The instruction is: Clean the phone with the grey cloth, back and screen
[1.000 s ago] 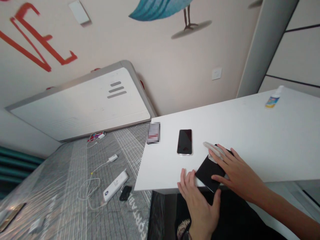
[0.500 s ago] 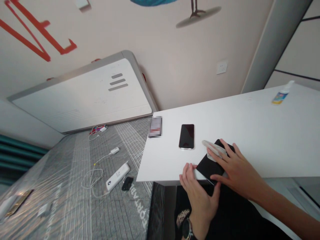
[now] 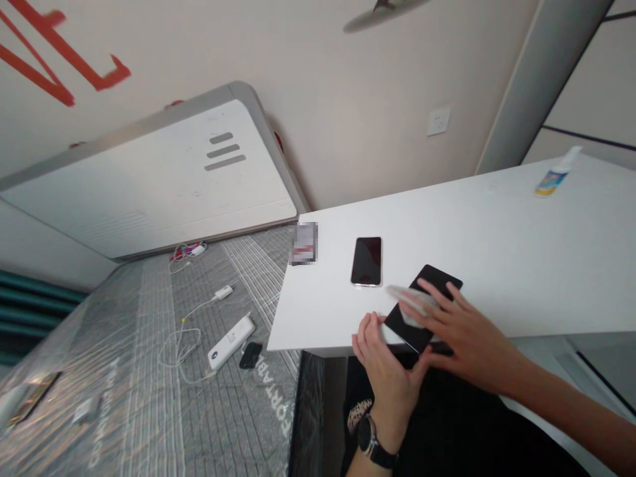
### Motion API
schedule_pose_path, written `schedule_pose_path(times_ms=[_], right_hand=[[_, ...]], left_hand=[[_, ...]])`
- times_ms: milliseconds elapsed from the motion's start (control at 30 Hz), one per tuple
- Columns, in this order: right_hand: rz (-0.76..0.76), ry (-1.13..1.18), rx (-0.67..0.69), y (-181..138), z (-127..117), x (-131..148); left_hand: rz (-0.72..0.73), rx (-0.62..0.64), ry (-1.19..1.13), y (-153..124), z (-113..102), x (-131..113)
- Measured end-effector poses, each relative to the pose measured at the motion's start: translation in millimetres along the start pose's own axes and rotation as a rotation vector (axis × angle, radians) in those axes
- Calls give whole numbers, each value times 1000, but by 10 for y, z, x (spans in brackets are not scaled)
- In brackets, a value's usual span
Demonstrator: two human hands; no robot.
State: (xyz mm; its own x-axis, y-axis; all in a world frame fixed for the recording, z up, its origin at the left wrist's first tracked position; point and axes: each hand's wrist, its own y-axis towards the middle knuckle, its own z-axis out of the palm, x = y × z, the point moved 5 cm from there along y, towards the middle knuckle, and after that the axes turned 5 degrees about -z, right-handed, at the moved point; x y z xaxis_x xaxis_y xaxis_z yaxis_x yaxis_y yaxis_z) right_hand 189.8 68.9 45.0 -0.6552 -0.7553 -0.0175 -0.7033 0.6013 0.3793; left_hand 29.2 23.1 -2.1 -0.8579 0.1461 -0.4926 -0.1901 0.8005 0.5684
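Observation:
A black phone (image 3: 431,283) lies tilted at the front edge of the white table (image 3: 497,252). My left hand (image 3: 385,368) grips its near corner from below the edge, thumb on top. My right hand (image 3: 460,328) lies flat over the phone with fingers stretched, pressing a pale grey cloth (image 3: 410,299) against the screen. A second phone (image 3: 367,261) with a dark screen and light rim lies face up just left of them.
A small blurred card (image 3: 303,244) sits at the table's left corner. A spray bottle (image 3: 551,175) lies at the far right. Left of the table, a wrapped mattress (image 3: 149,371) holds a white power bank (image 3: 231,342), cables and a small black item (image 3: 250,355).
My right hand has slid the cloth a little leftward along the black phone, uncovering its far end. The camera view has tipped downward; my watch now shows.

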Motion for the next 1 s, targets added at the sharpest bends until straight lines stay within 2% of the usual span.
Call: schedule_pose_path(times_ms=[100, 267, 400, 433, 567, 700, 733, 833, 867, 1000], right_hand=[[118, -57, -57, -78, -28, -142], [-22, 20, 46, -125, 7, -84], [149, -66, -57, -132, -58, -255], [148, -67, -69, -120, -67, -243], [-93, 27, 55, -33, -8, -35], [99, -93, -61, -49, -68, -182], [82, -90, -61, -74, -72, -184], [-123, -12, 19, -190, -60, -113], [-147, -8, 25, -235, -70, -123], [11, -102, -65, -344, -146, -268]], left_hand=[[-4, 7, 0, 10, 12, 5], [6, -24, -1, 42, -21, -13], [2, -16, -15, 60, -30, -31], [3, -17, -13, 60, -29, -33], [3, -27, -7, 52, -17, -15], [5, -1, 4, 40, -7, -2], [6, 3, 8, 38, -8, -4], [3, 12, 23, 41, -13, -15], [0, 10, 26, 45, -16, -20], [13, 1, 32, 60, -27, -43]])
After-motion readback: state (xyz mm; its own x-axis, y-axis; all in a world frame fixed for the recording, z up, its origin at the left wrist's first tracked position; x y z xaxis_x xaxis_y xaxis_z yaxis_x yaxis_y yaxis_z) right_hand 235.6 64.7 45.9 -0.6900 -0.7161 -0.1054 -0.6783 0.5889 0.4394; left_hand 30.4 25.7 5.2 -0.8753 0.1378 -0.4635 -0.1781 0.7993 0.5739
